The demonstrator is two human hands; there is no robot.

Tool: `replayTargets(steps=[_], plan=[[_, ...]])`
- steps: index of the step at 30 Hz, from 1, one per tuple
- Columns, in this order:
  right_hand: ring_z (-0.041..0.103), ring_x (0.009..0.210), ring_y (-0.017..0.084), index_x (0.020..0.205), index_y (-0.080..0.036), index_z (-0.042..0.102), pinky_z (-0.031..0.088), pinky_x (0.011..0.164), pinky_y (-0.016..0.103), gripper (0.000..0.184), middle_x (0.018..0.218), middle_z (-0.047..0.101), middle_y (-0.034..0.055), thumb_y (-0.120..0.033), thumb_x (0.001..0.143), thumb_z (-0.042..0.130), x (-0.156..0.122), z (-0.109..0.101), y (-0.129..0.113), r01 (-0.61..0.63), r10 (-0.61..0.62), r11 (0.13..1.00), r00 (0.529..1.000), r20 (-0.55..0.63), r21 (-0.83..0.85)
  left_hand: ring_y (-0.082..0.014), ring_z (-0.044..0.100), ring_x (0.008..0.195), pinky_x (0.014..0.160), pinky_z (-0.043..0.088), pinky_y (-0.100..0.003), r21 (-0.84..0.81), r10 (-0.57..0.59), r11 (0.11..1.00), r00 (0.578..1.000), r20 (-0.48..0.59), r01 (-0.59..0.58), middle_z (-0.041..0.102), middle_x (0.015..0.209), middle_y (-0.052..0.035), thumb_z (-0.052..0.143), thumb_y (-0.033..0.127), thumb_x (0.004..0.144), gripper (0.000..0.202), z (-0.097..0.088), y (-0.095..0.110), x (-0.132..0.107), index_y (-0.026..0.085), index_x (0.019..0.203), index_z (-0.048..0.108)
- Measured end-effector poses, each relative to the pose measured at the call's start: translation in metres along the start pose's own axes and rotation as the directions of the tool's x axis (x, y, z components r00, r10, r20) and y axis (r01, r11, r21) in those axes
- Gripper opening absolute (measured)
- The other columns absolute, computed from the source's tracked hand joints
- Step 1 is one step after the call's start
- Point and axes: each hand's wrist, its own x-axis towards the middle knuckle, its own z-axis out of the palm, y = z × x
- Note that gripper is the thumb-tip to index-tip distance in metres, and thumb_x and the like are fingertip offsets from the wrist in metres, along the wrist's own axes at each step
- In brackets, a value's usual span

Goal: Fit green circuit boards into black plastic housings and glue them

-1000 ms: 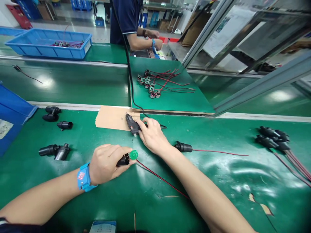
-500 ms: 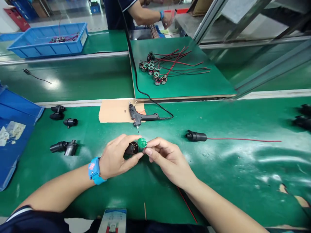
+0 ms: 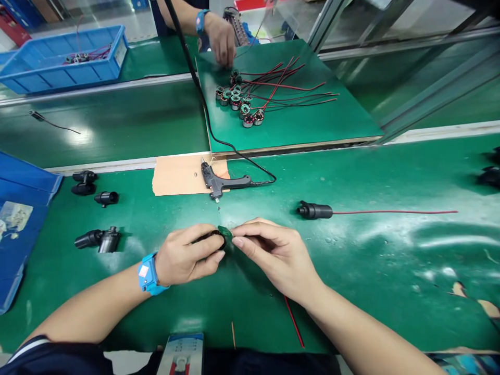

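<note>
My left hand is closed around a small black round housing, mostly hidden by the fingers, its open end facing right. In a pinch between thumb and fingers, my right hand has a small green circuit board, tilted and close to the housing's mouth. Whether the two touch, I cannot tell. A red wire comes out from under my right wrist; where it joins is hidden. Right of my hands lies a black cylindrical part with a long red wire.
A glue gun rests on cardboard ahead. Several black fittings and a blue bin are at left. Small motors with wires lie on a raised green board, where a co-worker's hand reaches in.
The green board has turned from face-on to nearly edge-on. My left fingers have curled further over the housing. The co-worker's hand has moved left and down to the small motors.
</note>
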Motion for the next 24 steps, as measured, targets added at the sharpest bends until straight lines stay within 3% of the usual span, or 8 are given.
replayTargets(steps=[4, 8, 11, 14, 19, 24], plan=[[0.065, 0.07, 0.015, 0.097, -0.022, 0.079, 0.05, 0.057, 0.027, 0.014, 0.083, 0.072, 0.0051, -0.027, 0.089, 0.069, -0.001, 0.0011, -0.0031, -0.02, 0.019, 1.0, 0.999, 0.03, 0.003, -0.0125, 0.072, 0.071, 0.063, 0.059, -0.018, -0.007, 0.008, 1.0, 0.999, -0.039, -0.008, 0.074, 0.09, -0.0063, 0.059, 0.024, 0.093, 0.011, -0.0006, 0.0002, 0.0007, 0.019, 0.102, 0.06], [0.065, 0.072, 0.015, 0.097, -0.022, 0.079, 0.051, 0.059, 0.027, 0.014, 0.084, 0.072, 0.0051, -0.026, 0.09, 0.068, -0.0007, 0.0002, -0.0039, 0.002, -0.002, 1.0, 0.999, 0.035, -0.001, -0.0136, 0.073, 0.076, 0.065, 0.06, -0.02, -0.07, -0.055, 0.996, 0.997, -0.045, 0.052, 0.074, 0.095, -0.0068, 0.063, 0.025, 0.093, 0.019, 0.0052, 0.0012, -0.004, 0.02, 0.11, 0.057], [0.061, 0.064, 0.012, 0.097, -0.021, 0.079, 0.048, 0.054, 0.025, 0.013, 0.081, 0.072, 0.004, -0.023, 0.09, 0.068, -0.0004, -0.0016, -0.0044, 0.044, -0.042, 0.997, 0.999, 0.028, -0.061, -0.0151, 0.074, 0.082, 0.07, 0.062, -0.024, -0.201, -0.209, 0.959, 0.977, -0.039, 0.197, 0.073, 0.097, -0.0065, 0.068, 0.028, 0.091, 0.046, 0.0087, 0.0038, -0.0071, 0.021, 0.131, 0.046], [0.056, 0.056, 0.009, 0.1, -0.021, 0.077, 0.046, 0.051, 0.023, 0.015, 0.079, 0.072, 0.0018, -0.017, 0.09, 0.067, -0.0009, -0.0036, -0.0049, 0.165, -0.164, 0.969, 0.986, 0.021, -0.185, -0.0148, 0.073, 0.085, 0.076, 0.062, -0.025, -0.251, -0.347, 0.9, 0.934, 0.085, 0.357, 0.073, 0.101, -0.0063, 0.07, 0.03, 0.091, 0.064, 0.0068, 0.0065, -0.0059, 0.02, 0.145, 0.036], [0.069, 0.076, 0.011, 0.106, -0.021, 0.075, 0.057, 0.067, 0.022, 0.022, 0.089, 0.075, 0.0028, -0.01, 0.093, 0.06, -0.0039, -0.0054, -0.0035, 0.396, -0.418, 0.791, 0.906, 0.06, -0.466, -0.0186, 0.069, 0.097, 0.086, 0.061, -0.032, -0.212, -0.36, 0.894, 0.914, 0.186, 0.395, 0.069, 0.109, -0.0083, 0.072, 0.034, 0.09, 0.048, 0.0003, 0.0064, -0.0003, 0.022, 0.134, 0.057], [0.068, 0.071, 0.013, 0.106, -0.017, 0.075, 0.055, 0.064, 0.025, 0.022, 0.086, 0.075, 0.0046, -0.009, 0.095, 0.058, -0.0093, -0.003, -0.0021, 0.474, -0.542, 0.525, 0.826, 0.151, -0.707, -0.0249, 0.061, 0.114, 0.093, 0.059, -0.04, -0.231, -0.44, 0.847, 0.875, 0.202, 0.479, 0.06, 0.121, -0.0118, 0.074, 0.034, 0.087, 0.039, 0.001, 0.0056, -0.0013, 0.023, 0.124, 0.067]])
